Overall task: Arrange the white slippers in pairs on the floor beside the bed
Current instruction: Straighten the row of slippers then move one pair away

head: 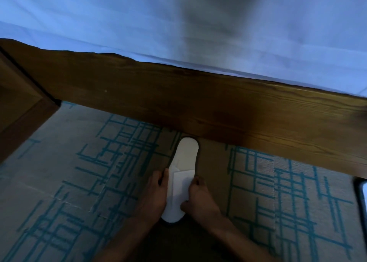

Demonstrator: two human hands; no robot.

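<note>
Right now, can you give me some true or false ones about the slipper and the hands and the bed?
1. Both hands touch the white slipper. True: the left hand and right hand hold its sides.
2. The slipper lies on the bed sheet. False: it lies on the carpet.
3. One end of the slipper points toward the wooden bed frame. True.
4. Four slippers are in view. False: only one shows.
5. The carpet has teal lines. True.
</note>
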